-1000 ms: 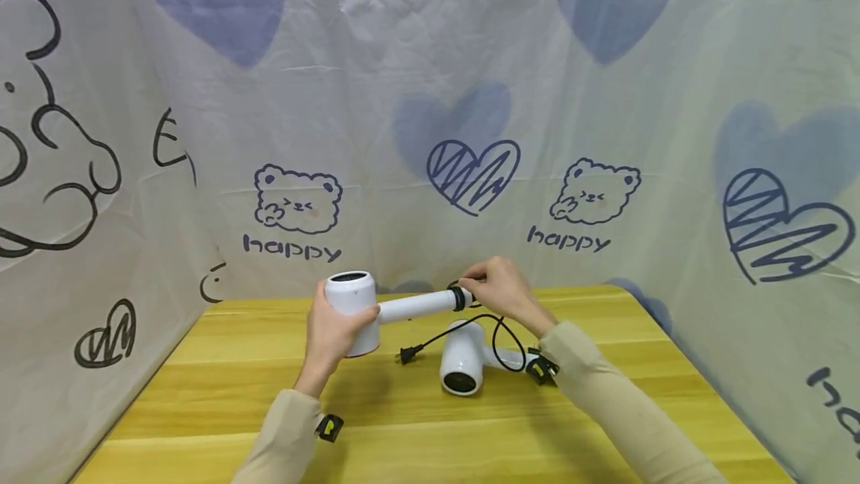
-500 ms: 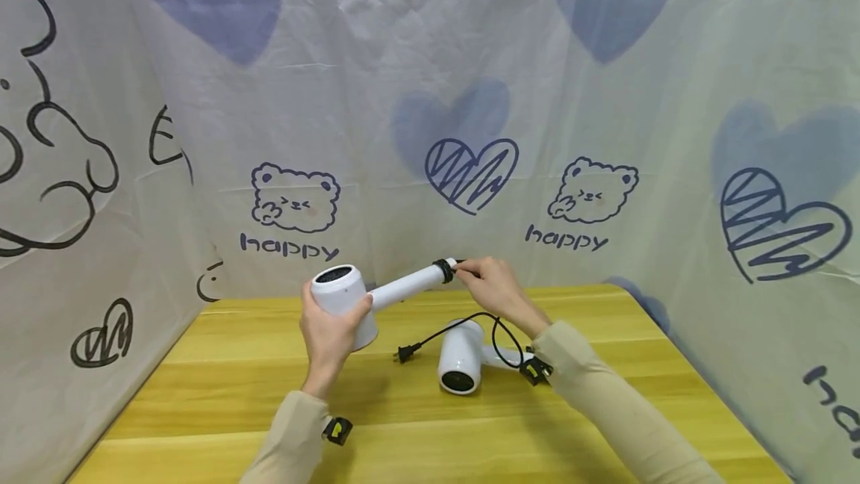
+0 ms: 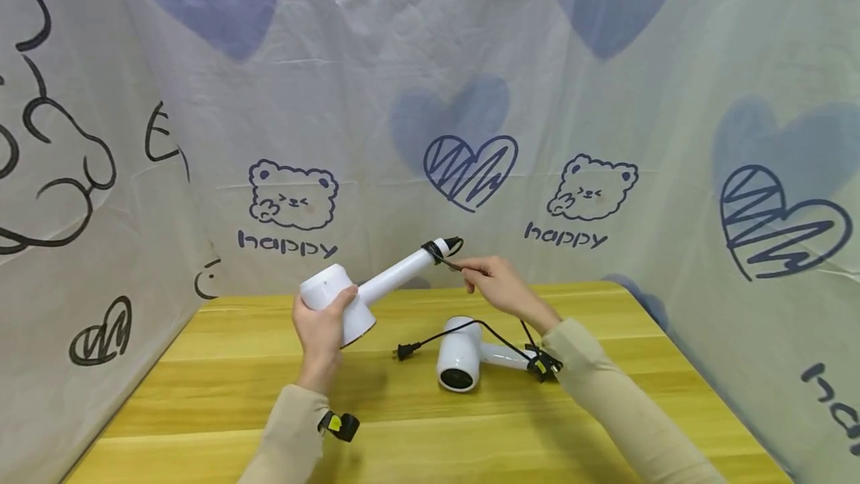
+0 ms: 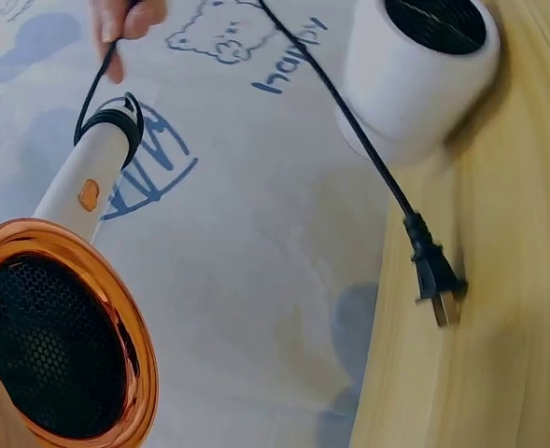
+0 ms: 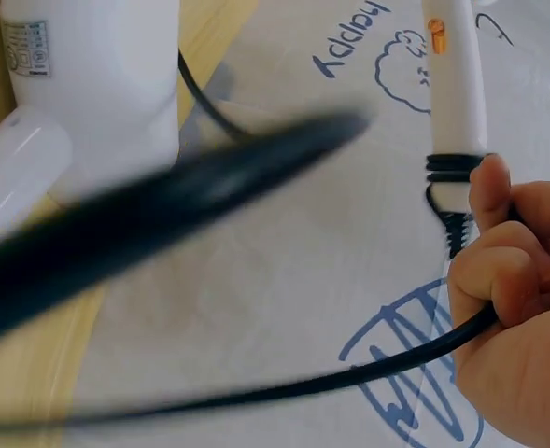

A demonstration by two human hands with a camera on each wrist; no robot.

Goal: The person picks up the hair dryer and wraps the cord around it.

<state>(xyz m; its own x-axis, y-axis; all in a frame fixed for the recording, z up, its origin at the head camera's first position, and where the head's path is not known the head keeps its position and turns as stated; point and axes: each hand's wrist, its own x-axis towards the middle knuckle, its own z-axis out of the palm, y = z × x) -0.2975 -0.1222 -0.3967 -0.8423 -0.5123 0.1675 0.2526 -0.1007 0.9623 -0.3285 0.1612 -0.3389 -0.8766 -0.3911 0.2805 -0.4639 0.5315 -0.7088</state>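
A white hair dryer (image 3: 396,278) is held above the table, its head in my left hand (image 3: 319,331) and its handle slanting up to the right. The left wrist view shows the dryer's copper ring (image 4: 148,345) round a dark mesh. Black cord (image 5: 457,168) is wound in several turns near the handle's end. My right hand (image 3: 500,286) pinches the cord close to those turns, fingers curled. From that hand the cord runs down to a two-pin plug (image 3: 406,352), which hangs near the table.
A second white hair dryer (image 3: 460,357) lies on the yellow wooden table (image 3: 403,432), its handle pointing right. The loose cord passes in front of it. Behind the table hangs a pale cloth (image 3: 376,95) printed with hearts and bears.
The held dryer has tilted, its handle end rising and moving left. My right hand has moved from the handle's tip to just right of it, drawing the cord out from the turns.
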